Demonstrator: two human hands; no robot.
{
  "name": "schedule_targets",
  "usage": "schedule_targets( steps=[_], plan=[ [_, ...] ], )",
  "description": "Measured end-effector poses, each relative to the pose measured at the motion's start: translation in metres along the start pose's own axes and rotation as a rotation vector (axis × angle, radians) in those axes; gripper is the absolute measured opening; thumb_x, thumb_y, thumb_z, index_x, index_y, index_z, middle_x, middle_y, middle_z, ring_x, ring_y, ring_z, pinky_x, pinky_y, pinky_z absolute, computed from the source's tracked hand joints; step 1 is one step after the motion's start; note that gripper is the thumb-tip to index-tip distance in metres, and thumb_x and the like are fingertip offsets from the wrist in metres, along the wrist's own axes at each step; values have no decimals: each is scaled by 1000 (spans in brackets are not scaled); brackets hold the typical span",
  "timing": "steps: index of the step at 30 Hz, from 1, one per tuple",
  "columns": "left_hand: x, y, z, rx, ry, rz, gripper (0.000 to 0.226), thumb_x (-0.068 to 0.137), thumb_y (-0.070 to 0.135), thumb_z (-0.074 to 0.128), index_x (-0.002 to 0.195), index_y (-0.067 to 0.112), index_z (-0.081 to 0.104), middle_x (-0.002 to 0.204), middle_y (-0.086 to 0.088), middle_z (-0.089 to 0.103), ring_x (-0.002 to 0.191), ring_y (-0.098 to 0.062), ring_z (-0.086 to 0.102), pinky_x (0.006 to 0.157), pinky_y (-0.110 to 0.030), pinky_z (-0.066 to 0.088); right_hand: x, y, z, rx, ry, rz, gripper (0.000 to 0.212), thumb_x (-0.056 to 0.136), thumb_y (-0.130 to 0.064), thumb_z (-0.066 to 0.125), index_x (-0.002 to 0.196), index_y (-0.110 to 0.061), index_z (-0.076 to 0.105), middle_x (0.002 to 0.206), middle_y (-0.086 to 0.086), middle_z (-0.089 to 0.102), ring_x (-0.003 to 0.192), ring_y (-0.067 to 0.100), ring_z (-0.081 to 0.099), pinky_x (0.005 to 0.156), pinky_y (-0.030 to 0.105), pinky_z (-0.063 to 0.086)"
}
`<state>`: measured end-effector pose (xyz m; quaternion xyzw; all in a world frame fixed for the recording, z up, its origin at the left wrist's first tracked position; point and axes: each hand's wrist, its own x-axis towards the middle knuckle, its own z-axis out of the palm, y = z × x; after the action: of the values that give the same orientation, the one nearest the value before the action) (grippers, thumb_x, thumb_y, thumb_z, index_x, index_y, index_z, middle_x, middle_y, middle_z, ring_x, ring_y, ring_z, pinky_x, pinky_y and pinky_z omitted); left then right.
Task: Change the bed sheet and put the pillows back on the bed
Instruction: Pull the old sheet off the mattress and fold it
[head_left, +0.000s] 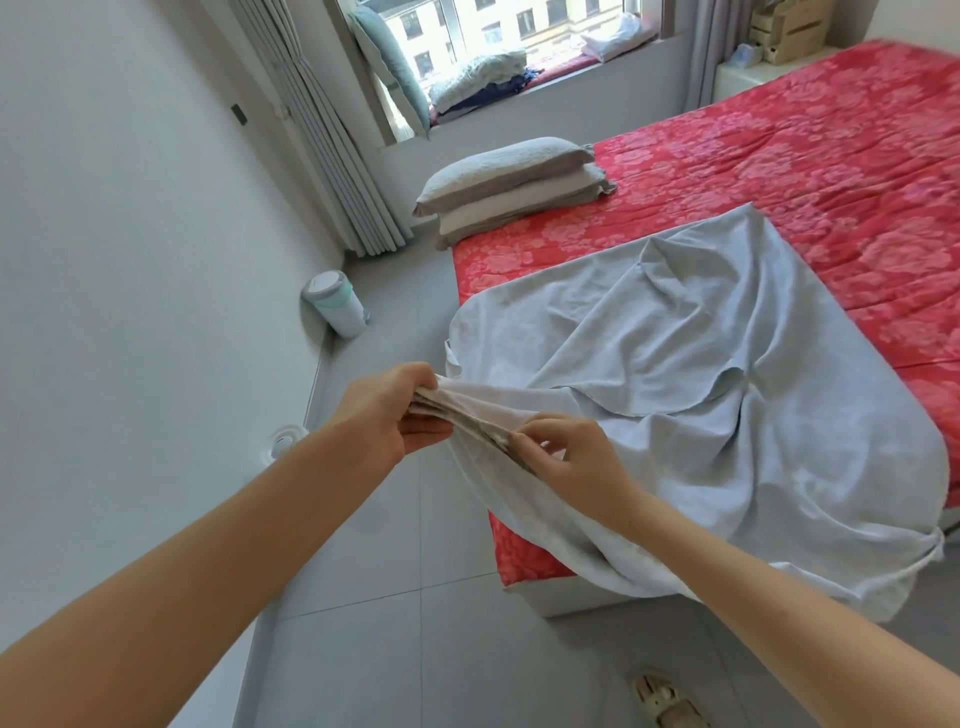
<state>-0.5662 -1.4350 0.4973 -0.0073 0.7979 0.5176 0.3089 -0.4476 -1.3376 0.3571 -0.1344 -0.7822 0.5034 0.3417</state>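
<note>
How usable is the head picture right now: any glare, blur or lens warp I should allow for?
Head view: the window is overexposed; the head view's wide lens bows the edges, so the curtain leans; the grey sheet, left hand and right hand look sharp, with soft shadows.

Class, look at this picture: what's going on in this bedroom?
A person handles a pale grey sheet at the corner of a bed. The left hand grips its bunched edge and the right hand pinches the same edge. The sheet lies rumpled over the near corner only; most of the red floral cover shows. Two pillows sit stacked at the far edge.
</note>
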Motion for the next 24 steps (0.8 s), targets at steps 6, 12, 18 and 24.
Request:
schedule_targets(
  steps=[6,12,18,24],
  plan=[
    [7,-4,-6,-72,81,33,6,80,-7,49,80,-4,55,75,-20,61,49,-26,60,45,-33,57,9,0,9,-84,104,-41,33,85,-31,53,72,-6,69,61,-1,64,60,15,58,60,35,49],
    [9,3,-13,-67,20,46,31,83,-11,46,108,5,54,90,-23,59,40,-23,60,44,-34,56,6,5,4,-101,131,-292,9,87,-10,54,85,-15,61,66,-7,58,57,10,53,53,31,47],
    [-1,10,-17,-47,-130,48,33,86,-12,42,105,3,64,92,-20,63,65,-28,63,60,-34,60,4,15,-5,-274,215,-374,22,87,-15,54,86,-10,76,85,-4,71,71,8,63,59,21,50],
    [-1,11,-15,-79,-160,11,18,89,-10,46,84,-4,62,83,-18,63,59,-24,65,59,-32,60,-3,10,-8,-323,187,-229,34,81,-44,62,101,-19,74,97,-11,70,80,5,64,68,19,52]
  ],
)
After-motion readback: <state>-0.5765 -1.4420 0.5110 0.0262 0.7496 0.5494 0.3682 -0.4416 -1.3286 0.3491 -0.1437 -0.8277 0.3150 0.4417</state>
